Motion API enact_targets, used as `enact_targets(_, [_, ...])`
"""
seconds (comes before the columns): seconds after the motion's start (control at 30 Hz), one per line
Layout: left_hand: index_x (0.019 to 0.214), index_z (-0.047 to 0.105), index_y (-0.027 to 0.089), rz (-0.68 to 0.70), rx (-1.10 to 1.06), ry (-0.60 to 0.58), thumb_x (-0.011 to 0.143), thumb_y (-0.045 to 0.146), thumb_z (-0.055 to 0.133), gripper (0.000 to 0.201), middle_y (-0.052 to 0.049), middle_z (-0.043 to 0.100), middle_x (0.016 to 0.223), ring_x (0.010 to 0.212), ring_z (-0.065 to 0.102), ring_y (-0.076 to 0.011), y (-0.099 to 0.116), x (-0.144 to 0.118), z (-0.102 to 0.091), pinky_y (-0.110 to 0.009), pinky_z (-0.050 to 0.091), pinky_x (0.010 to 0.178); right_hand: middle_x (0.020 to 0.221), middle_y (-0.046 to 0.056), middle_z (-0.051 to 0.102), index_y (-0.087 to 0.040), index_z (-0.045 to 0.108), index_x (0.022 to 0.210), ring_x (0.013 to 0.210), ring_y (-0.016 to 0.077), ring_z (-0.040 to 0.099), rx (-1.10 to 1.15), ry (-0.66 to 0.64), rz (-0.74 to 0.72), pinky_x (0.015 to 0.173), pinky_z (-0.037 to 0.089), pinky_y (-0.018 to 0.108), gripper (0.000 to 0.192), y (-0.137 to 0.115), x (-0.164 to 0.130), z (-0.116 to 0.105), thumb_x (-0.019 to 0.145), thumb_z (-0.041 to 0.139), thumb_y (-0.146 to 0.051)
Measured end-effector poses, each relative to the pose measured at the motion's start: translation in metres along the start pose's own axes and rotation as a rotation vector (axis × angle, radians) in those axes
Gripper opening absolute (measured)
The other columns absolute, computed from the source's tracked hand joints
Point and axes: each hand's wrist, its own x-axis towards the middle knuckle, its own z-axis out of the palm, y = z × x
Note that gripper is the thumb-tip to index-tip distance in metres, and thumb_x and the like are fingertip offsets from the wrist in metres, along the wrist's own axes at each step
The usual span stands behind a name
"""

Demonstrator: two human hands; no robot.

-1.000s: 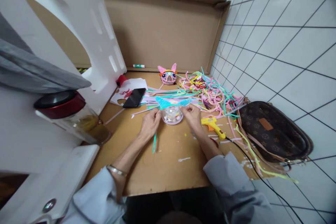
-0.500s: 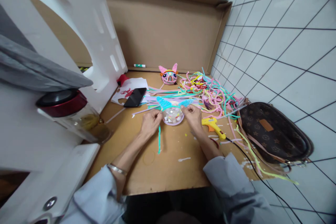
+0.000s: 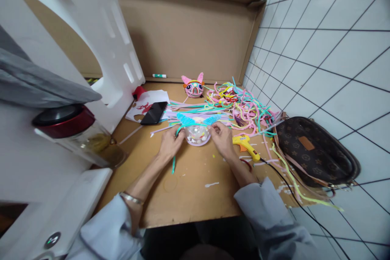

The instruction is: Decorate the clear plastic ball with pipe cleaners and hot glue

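A clear plastic ball (image 3: 197, 135) with small bits inside and a pale purple ring round its base sits between my hands. Two blue fuzzy ears (image 3: 186, 120) stick out at its top. My left hand (image 3: 171, 143) pinches a green pipe cleaner (image 3: 173, 165) at the ball's left side; its free end hangs below the fingers. The strand passes across the ball's upper front, under the ears. At the right side my right hand (image 3: 222, 138) is closed, fingertips pinching the strand against the ball's edge; exactly what lies under them is partly hidden.
Behind stands a finished pink-eared ball figure (image 3: 193, 87). Loose pipe cleaners (image 3: 243, 105) lie in a tangle. A phone (image 3: 154, 113) is at left, a yellow glue gun (image 3: 247, 146) with its cord at right, beside a brown bag (image 3: 317, 150). A glass jug (image 3: 97, 142) stands at far left.
My left hand has drawn slightly left and down, away from the ball, with the green pipe cleaner. My right hand stays at the ball's right side. The view has shifted a little.
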Motion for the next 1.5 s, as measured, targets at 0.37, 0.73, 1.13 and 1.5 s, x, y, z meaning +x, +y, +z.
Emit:
enact_targets(0.37, [0.079,0.052,0.023,0.037,0.036,-0.088,0.093,0.051,0.029,0.040,-0.007,0.066,0.075,0.075,0.063,-0.0248,0.005,-0.006,-0.005,-0.035,0.046,0.075,0.078,0.006,0.067,-0.022,0.059,0.073,0.076,0.0205,0.059,-0.186,0.063,-0.194,0.073,0.043,0.032,0.017,0.006,-0.003,0.001,0.086,0.047,-0.026])
enact_targets(0.73, [0.065,0.046,0.023,0.069,0.066,-0.058,0.088,0.042,0.033,0.032,-0.001,0.054,0.062,0.065,0.052,-0.0186,0.005,-0.007,-0.001,-0.030,0.043,0.068,0.077,0.006,0.064,-0.023,0.055,0.073,0.075,0.0205,0.057,-0.248,0.102,-0.203,0.072,0.042,0.031,0.019,0.006,-0.003,0.003,0.088,0.044,-0.024])
enact_targets(1.13, [0.057,0.040,0.022,0.089,-0.013,-0.115,0.078,0.037,0.037,0.026,-0.001,0.046,0.061,0.068,0.049,-0.0182,0.007,-0.002,-0.003,-0.029,0.043,0.069,0.072,0.003,0.064,-0.022,0.057,0.072,0.070,0.0189,0.058,-0.151,0.090,-0.106,0.070,0.043,0.031,0.013,0.015,0.001,0.002,0.081,0.050,-0.028])
enact_targets(1.5, [0.060,0.056,0.021,0.028,-0.119,-0.118,0.076,0.033,0.040,0.025,-0.005,0.064,0.073,0.077,0.060,-0.0218,0.003,0.003,-0.002,-0.034,0.050,0.082,0.073,0.004,0.065,-0.023,0.058,0.072,0.071,0.0204,0.060,-0.093,0.098,-0.080,0.071,0.046,0.032,0.014,0.015,0.000,0.002,0.080,0.051,-0.032])
